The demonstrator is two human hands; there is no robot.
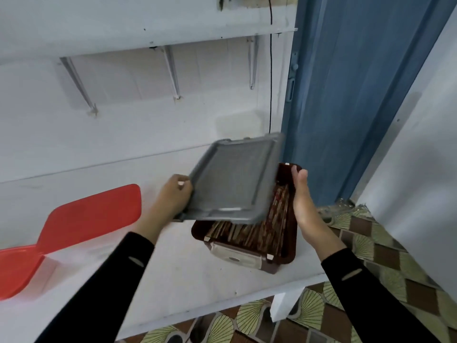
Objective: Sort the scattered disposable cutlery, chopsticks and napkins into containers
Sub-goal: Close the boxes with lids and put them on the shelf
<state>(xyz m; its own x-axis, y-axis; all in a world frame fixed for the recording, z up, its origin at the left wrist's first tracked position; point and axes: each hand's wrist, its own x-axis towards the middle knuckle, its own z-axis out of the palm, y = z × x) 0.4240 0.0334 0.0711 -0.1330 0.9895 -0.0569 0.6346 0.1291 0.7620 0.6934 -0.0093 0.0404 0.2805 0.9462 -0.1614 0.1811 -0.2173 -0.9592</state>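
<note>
A white shelf (197, 280) runs along a white wall (123, 134), with a blue door (346, 95) at upper right, patterned floor (371, 243) at lower right and a red lid (91, 214) at left. At centre, a brown container (289, 258) holds chopsticks (247, 233). The left hand (170, 196) grips a tilted grey lid (235, 184) above it. The right hand (303, 201) stands beside its right rim, fingers straight and together.

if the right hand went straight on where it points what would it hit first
Likely the door frame behind the box. The right hand has its fingertips by the box's far corner, so they might brush that first; depth is unclear.
</note>
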